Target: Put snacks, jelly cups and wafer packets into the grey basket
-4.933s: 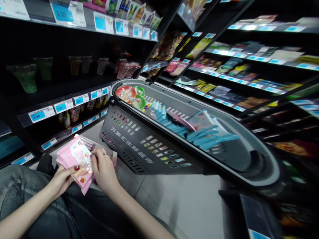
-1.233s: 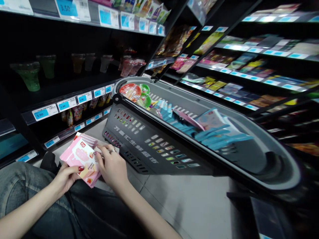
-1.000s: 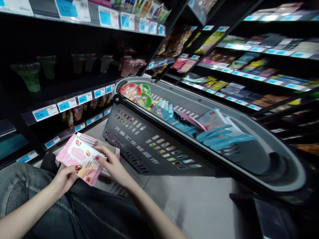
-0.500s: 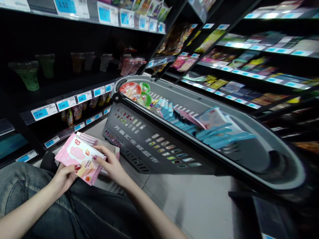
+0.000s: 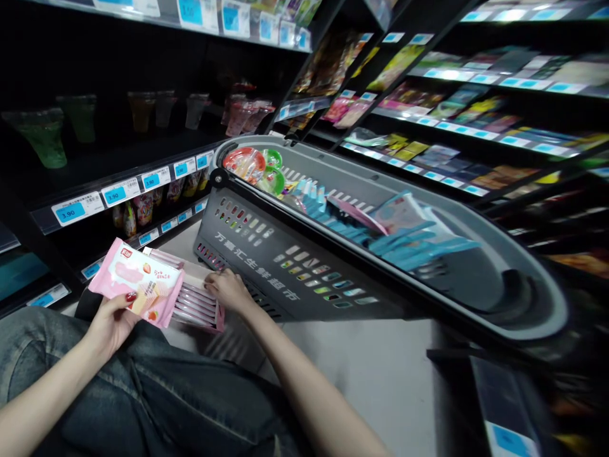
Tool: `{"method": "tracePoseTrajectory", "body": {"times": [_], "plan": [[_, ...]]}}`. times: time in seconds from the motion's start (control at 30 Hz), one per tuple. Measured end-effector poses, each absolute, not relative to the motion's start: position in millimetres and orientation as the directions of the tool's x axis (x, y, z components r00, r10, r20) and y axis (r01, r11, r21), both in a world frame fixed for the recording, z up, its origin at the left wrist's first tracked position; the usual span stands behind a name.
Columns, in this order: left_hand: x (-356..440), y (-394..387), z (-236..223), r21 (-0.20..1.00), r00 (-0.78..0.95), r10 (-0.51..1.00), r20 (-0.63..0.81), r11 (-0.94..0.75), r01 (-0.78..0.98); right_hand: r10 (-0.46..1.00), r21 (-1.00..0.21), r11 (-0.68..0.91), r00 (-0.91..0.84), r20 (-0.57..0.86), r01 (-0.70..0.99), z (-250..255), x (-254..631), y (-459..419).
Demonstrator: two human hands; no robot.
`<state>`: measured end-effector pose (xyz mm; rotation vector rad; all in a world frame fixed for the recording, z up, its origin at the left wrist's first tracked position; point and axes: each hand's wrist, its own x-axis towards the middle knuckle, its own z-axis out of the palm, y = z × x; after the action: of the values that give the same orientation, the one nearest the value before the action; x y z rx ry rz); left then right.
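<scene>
My left hand [image 5: 110, 325] grips a pink strawberry wafer packet [image 5: 136, 281] by its lower edge, thumb on its front, above my knee. To its right, a carton [image 5: 196, 304] on the floor holds several more pink packets standing on edge. My right hand [image 5: 229, 289] rests on the right end of that row with its fingers curled onto the packets. Whether it grips one I cannot make out. Just beyond the carton stands a grey shopping basket [image 5: 285, 266].
The basket holds jelly cups [image 5: 247, 164], blue packets [image 5: 328, 216] and a pink one. Dark store shelves with blue price tags [image 5: 114, 193] line the left; snack shelves [image 5: 451, 127] run along the right. My jeans-clad legs [image 5: 143, 393] fill the bottom left over a grey tiled floor [image 5: 380, 381].
My right hand has left the packet held in my left hand and moved down to the row of packets in the carton. The left hand shifted the held packet slightly left and up.
</scene>
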<state>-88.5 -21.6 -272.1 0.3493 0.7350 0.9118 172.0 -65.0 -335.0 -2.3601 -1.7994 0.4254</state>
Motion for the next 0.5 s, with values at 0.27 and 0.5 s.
{"method": "tracePoseTrajectory", "body": {"times": [0.27,0.5], "plan": [[-90,-20,-276,0.566,0.431,0.805,-0.407,0.593,-0.572,0.965,-0.09,-0.148,0.124,-0.232,0.985,-369,184,-66],[-89,-20,-272,0.567,0.429,0.806,-0.407,0.591,-0.573,0.97,-0.007,-0.065,0.061,-0.233,0.998,-368,177,-65]]}}
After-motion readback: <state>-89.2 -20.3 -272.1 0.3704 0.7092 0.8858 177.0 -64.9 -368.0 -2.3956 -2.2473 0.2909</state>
